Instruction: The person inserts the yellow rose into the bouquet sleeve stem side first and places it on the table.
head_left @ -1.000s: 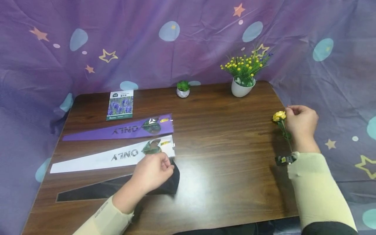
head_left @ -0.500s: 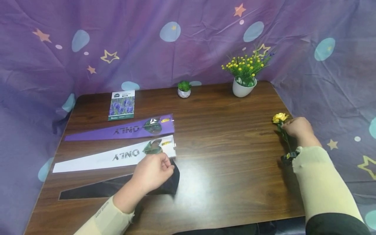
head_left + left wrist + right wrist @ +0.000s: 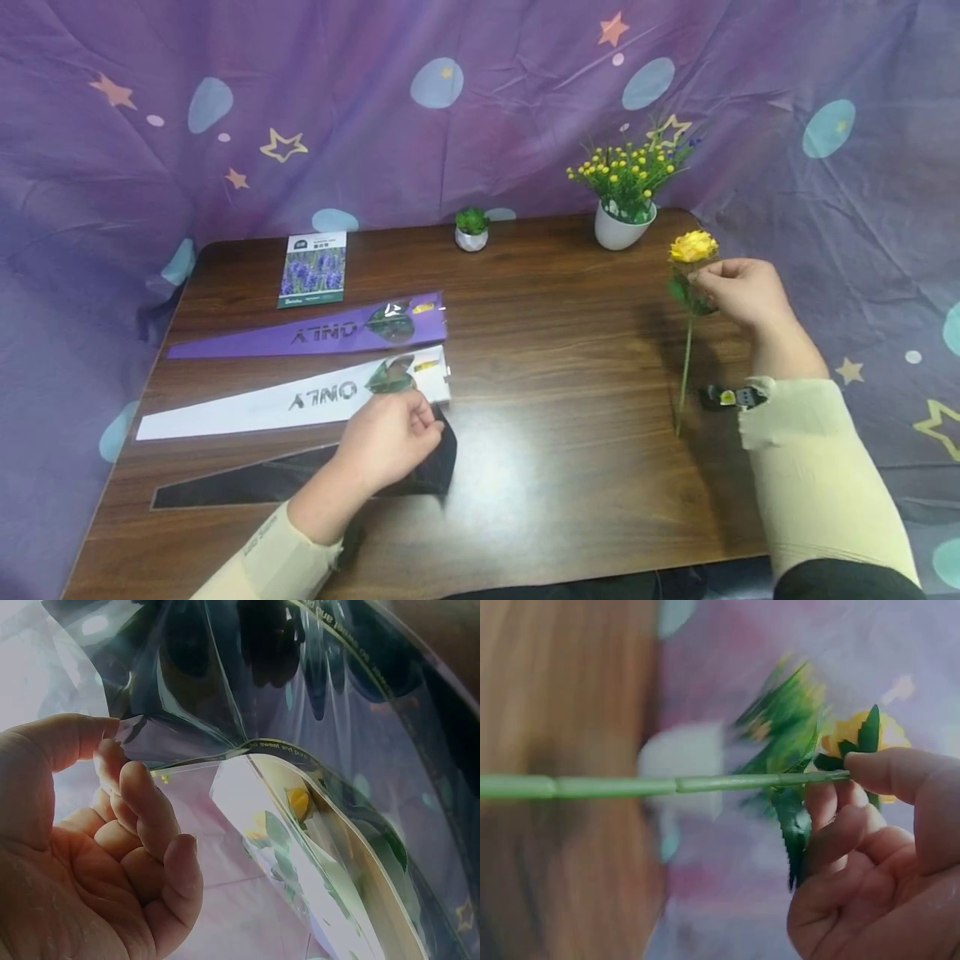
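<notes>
My left hand (image 3: 390,437) pinches the top edge of a black flower sleeve (image 3: 240,485) lying at the front left. In the left wrist view the thumb and index finger hold the sleeve's clear film (image 3: 131,729), and the sleeve's mouth gapes. At the right, my right hand (image 3: 750,292) pinches a yellow artificial rose (image 3: 693,247) just below its bloom. The rose is nearly upright, its bare green stem hanging down above the table. Dark green leaves (image 3: 791,817) sit beside the fingers in the right wrist view.
A white sleeve (image 3: 225,417) and a purple sleeve (image 3: 240,342) lie behind the black one. Behind them is a lavender seed packet (image 3: 313,271). A small potted succulent (image 3: 472,229) and a white pot of yellow flowers (image 3: 624,225) stand along the back edge.
My right hand first reached down to the rose, took hold under the bloom, then lifted it up and slightly left. The left hand has stayed at the black sleeve.
</notes>
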`<action>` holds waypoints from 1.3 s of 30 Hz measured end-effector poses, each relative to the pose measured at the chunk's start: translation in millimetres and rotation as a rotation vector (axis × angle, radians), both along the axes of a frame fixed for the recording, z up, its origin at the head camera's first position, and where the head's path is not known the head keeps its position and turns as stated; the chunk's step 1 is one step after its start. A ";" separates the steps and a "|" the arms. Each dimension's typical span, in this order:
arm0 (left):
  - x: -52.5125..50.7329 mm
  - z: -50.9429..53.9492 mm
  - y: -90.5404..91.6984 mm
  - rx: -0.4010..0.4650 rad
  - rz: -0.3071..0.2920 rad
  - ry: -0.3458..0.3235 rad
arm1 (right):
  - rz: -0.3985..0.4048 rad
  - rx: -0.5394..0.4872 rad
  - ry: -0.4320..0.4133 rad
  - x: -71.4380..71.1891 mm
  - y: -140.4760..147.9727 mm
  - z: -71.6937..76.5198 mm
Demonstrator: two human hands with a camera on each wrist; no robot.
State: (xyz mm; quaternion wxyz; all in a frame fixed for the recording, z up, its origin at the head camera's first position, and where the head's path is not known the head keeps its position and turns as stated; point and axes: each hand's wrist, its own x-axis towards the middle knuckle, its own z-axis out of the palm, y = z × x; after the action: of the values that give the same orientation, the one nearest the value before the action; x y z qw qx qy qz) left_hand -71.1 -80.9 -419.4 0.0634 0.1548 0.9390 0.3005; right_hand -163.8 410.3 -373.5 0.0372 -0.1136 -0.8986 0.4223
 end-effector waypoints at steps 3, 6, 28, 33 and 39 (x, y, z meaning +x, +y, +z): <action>-0.4 0.1 -0.7 0.000 0.014 -0.014 | 0.011 -0.140 0.111 4.0 -25.5 15.1; -1.0 0.7 -1.5 0.002 0.028 -0.025 | 0.022 -0.298 0.236 7.9 -52.4 23.5; -6.4 -2.0 -4.9 0.021 0.067 -0.024 | 0.351 -1.161 0.695 59.8 -191.8 43.9; -6.0 -1.8 -4.9 0.019 0.073 -0.026 | 0.332 -1.191 0.774 73.4 -211.6 44.5; -5.4 -0.7 -5.1 0.025 0.075 -0.034 | 0.328 -1.185 0.789 84.4 -229.1 37.3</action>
State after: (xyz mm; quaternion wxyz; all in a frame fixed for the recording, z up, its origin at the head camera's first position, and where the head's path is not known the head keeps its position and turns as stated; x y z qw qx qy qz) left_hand -76.6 -85.9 -420.1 0.0662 0.1152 0.9390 0.3171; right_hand -79.4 181.2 -336.2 0.2268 0.1819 -0.4445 0.8473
